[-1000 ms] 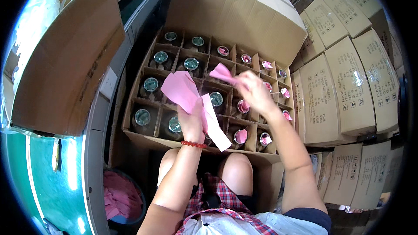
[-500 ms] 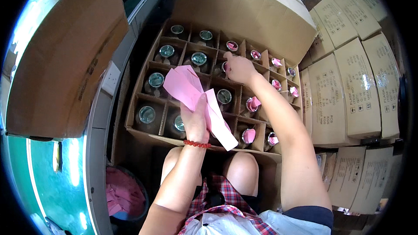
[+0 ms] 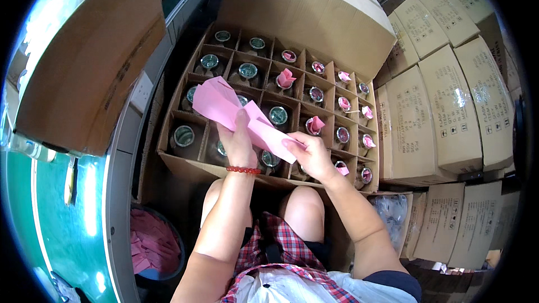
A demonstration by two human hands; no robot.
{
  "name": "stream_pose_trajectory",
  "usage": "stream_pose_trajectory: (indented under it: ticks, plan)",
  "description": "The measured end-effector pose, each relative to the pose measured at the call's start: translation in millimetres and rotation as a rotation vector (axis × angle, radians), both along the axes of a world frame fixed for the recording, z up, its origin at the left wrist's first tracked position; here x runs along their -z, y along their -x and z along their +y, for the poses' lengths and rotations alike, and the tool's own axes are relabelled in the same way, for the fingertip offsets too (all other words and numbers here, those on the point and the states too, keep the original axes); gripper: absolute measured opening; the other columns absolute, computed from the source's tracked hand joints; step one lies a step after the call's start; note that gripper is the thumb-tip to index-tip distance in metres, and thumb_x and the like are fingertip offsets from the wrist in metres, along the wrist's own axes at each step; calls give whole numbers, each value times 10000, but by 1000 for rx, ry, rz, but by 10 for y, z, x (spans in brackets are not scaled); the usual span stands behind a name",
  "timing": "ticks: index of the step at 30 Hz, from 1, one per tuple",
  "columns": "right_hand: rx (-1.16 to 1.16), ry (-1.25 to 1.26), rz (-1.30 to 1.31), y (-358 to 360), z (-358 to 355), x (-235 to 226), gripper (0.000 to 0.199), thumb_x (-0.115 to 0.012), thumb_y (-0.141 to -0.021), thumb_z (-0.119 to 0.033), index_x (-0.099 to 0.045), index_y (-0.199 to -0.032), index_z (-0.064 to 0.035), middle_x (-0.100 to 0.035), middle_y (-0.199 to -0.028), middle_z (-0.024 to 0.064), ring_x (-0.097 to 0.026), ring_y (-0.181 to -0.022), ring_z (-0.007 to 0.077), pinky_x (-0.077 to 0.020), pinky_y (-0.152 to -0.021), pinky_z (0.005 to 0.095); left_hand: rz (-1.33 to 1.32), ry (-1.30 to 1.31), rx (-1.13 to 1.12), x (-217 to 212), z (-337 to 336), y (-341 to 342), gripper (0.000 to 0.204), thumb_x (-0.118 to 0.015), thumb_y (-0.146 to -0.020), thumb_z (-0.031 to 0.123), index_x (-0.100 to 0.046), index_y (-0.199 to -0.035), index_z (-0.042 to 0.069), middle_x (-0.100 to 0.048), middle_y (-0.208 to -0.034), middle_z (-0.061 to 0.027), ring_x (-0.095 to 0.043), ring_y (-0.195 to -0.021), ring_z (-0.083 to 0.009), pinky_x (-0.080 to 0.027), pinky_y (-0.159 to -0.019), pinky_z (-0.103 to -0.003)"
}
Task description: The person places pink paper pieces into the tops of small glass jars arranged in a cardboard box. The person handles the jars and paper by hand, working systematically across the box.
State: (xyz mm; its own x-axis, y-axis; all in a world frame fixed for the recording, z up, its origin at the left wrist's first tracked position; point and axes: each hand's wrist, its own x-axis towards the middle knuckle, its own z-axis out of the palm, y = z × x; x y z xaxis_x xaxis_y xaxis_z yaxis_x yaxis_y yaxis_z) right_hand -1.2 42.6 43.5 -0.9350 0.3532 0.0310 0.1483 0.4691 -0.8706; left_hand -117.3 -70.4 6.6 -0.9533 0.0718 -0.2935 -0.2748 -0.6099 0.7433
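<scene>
My left hand (image 3: 240,145), with a red bead bracelet at the wrist, holds a fanned bunch of pink paper sheets (image 3: 215,101) over an open carton (image 3: 188,169). On the right, my right hand (image 3: 314,158) pinches the free end of one sheet between thumb and fingers. Below both hands, cardboard dividers part the carton into cells, each with a round-mouthed glass flask. Toward the left the flasks, such as the near corner flask (image 3: 183,136), have bare mouths. Folded pink paper (image 3: 285,78) sticks out of one middle flask, and several flasks to the right also hold pink paper.
Stacked cartons (image 3: 449,112) stand close on the right. A raised flap (image 3: 309,14) rises at the back. On the left are a brown cardboard piece (image 3: 90,67) and a green tabletop (image 3: 84,235). A bucket of pink paper (image 3: 154,244) stands low beside my legs.
My right hand has come back from a middle flask to the sheets and now grips one end. Pink paper now stands up from that flask. The view has shifted slightly.
</scene>
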Motion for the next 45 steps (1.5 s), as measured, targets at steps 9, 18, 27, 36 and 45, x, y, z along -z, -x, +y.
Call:
stream_pose_trajectory:
  ticks: [9, 18, 27, 36, 45]
  plan:
    - [11, -36, 28, 103, 622, -408, 175, -616, -888, -126, -639, -947, 37, -640, -775, 13, -543, -714, 48, -463, -658, 228, -36, -113, -66, 69, -190, 95, 408, -610, -876, 68, -440, -1241, -2, -574, -1125, -96, -587, -971, -190, -494, -836, -322]
    - [105, -27, 150, 453, 253, -242, 173, -604, -902, -124, -662, -886, 38, -605, -702, -23, -476, -646, 23, -416, -572, 208, -82, -508, 401, -51, -136, -16, 311, -581, -902, 105, -495, -1181, -1, -624, -1047, -112, -628, -922, -201, -538, -786, -318]
    - [195, -457, 24, 483, -142, -453, 256, -569, -926, -198, -674, -875, 30, -675, -754, 24, -561, -644, 59, -453, -585, 234, 22, -133, 215, -78, -189, -30, 406, -580, -855, -5, -443, -1236, -39, -575, -1134, -128, -588, -978, -183, -482, -843, -295]
    - [129, 312, 97, 402, -19, -140, 179, -672, -867, -159, -569, -826, -18, -566, -693, -26, -477, -619, 40, -394, -538, 206, 59, -217, 265, -68, -155, -103, 409, -642, -830, 0, -471, -1200, -35, -595, -1107, -135, -610, -961, -202, -502, -842, -303]
    - [118, -21, 261, 31, -247, -487, 337, -555, -942, -232, -553, -715, 16, -489, -567, -10, -417, -541, 37, -350, -468, 270, 31, -315, 430, -269, -318, -427, 358, -629, -823, -25, -500, -1156, -33, -622, -1058, -117, -628, -923, -197, -518, -815, -310]
